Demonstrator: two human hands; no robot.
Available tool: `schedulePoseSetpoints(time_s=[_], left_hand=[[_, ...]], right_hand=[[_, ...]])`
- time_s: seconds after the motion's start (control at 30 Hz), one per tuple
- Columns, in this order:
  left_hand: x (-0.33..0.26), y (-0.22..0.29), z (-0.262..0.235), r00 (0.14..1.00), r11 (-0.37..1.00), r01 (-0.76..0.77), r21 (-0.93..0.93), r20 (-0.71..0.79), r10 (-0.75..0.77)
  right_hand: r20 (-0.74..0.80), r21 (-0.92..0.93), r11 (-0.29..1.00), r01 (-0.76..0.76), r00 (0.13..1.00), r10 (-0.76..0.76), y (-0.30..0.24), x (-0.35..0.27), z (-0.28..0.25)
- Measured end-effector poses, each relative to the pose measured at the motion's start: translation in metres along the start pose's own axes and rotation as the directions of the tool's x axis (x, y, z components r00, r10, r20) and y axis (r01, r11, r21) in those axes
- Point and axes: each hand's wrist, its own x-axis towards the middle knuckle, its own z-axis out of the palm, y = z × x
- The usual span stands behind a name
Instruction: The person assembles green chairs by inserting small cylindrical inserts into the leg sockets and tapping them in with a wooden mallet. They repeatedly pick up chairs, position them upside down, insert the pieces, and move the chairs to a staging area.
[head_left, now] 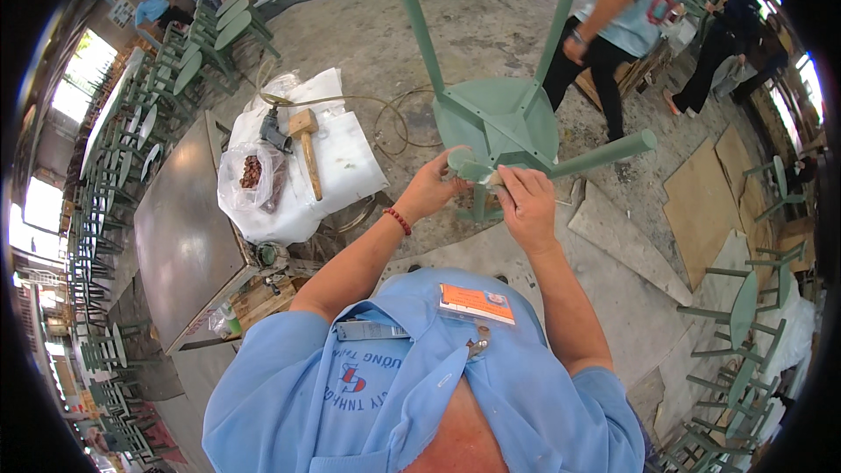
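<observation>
A green wooden chair (451,127) stands upside down in front of me, its legs pointing up and a crossed brace showing under the seat. My left hand (431,186) is closed round the end of the near-left leg (462,158). Beside it, my right hand (529,201) pinches a small pale piece (493,179) against or close to that leg. The piece is mostly covered by the fingers, so its kind does not show.
Left of me, white sheeting (346,144) bears a wooden mallet (304,127), a power tool (273,131) and a bag of brown bits (252,173). A metal-topped table (188,228) adjoins it. A person (626,17) stands beyond the chair. Green chairs (745,307) line both sides.
</observation>
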Motion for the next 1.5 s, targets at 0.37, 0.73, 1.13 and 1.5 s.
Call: schedulePoseSetpoints(time_s=[0.37, 0.73, 1.13, 1.5], left_hand=[[-0.005, 0.028, 0.021, 0.979, 0.998, -0.048, 0.037, -0.199, 0.054], [-0.002, 0.060, 0.071, 0.770, 0.999, 0.042, 0.031, -0.638, -0.012], [-0.013, 0.052, 0.060, 0.872, 0.998, -0.014, -0.058, -0.490, -0.016], [-0.035, 0.017, 0.029, 0.915, 0.938, -0.141, -0.317, -0.402, 0.001]], right_hand=[[-0.250, 0.289, 0.842, -0.456, 0.813, 0.526, 0.059, -0.027, -0.066], [-0.250, 0.181, 0.582, -0.793, 0.535, 0.807, 0.136, -0.029, -0.199], [0.035, -0.340, 0.783, -0.521, 0.825, 0.565, 0.170, 0.010, -0.208], [0.031, -0.399, 0.753, -0.524, 0.813, 0.582, 0.166, 0.023, -0.214]])
